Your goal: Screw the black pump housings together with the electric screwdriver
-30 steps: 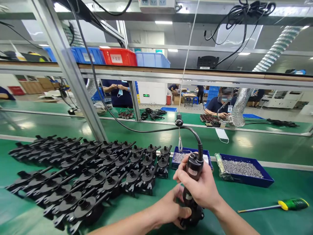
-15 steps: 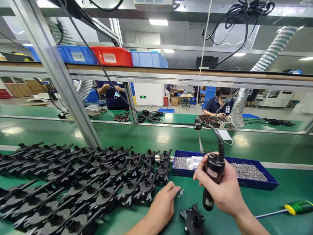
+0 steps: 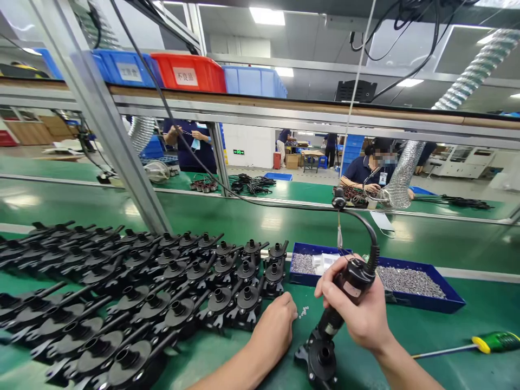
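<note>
My right hand (image 3: 363, 311) is wrapped round a black corded electric screwdriver (image 3: 352, 287). The tool slants down to the left, its lower end at the top edge of a black plastic pump-like housing (image 3: 323, 360); the bit itself is hidden. My left hand (image 3: 276, 324) rests on the green bench with its fingers curled under, and whatever they hold is out of sight. Just right of those fingers lie several tiny pale rings or nuts (image 3: 303, 312). Rows of similar black housings (image 3: 179, 309) with a round collar and a long stem stand to the left.
Behind the right hand, a blue tray (image 3: 455, 304) holds small metal screws (image 3: 412, 281). A green and yellow screwdriver (image 3: 493, 343) lies at right. A metal post (image 3: 109, 130) rises at left, and the tool's cable (image 3: 284, 205) crosses above. Co-workers sit and stand beyond the frame.
The electric screwdriver has come down and left, from above the bench onto the black housing. My left hand has shifted slightly, with its fingers curled further under. The view has tilted a little.
</note>
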`<state>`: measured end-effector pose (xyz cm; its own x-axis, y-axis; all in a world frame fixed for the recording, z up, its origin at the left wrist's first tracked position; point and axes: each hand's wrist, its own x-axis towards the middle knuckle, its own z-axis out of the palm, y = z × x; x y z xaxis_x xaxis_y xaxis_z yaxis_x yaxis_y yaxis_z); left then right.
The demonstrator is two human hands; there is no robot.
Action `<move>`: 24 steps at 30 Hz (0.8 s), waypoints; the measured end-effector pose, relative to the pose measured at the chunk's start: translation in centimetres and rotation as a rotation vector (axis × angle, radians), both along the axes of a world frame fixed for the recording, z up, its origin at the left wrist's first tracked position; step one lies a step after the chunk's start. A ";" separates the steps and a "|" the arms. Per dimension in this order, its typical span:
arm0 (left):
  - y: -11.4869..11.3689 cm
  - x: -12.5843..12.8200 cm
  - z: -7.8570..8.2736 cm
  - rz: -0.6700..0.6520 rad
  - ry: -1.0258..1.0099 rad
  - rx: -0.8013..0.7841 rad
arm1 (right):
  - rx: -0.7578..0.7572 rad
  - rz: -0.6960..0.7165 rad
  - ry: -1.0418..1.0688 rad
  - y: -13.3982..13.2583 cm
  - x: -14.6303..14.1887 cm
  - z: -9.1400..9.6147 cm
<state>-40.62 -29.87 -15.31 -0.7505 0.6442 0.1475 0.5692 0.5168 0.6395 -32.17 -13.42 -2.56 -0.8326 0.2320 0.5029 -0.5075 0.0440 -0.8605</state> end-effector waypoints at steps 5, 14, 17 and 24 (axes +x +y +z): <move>0.2 1.4 1.4 0.001 -0.655 0.195 | -0.020 -0.089 0.008 -0.2 0.8 1.1; -0.3 1.1 3.3 -0.034 -1.265 0.139 | -0.070 -0.038 -0.040 -1.7 2.2 1.6; -0.7 0.6 3.4 -0.067 -1.298 0.135 | -0.047 -0.009 -0.024 -1.9 2.3 1.7; -1.9 0.1 5.2 -0.128 -1.276 0.111 | -0.071 0.020 -0.020 -2.3 2.6 1.9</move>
<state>-40.54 -31.77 -10.13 -0.3335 0.7522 -0.5683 -0.4331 0.4132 0.8010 -29.55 -15.70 -0.69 -0.8473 0.2498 0.4686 -0.4899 -0.0274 -0.8713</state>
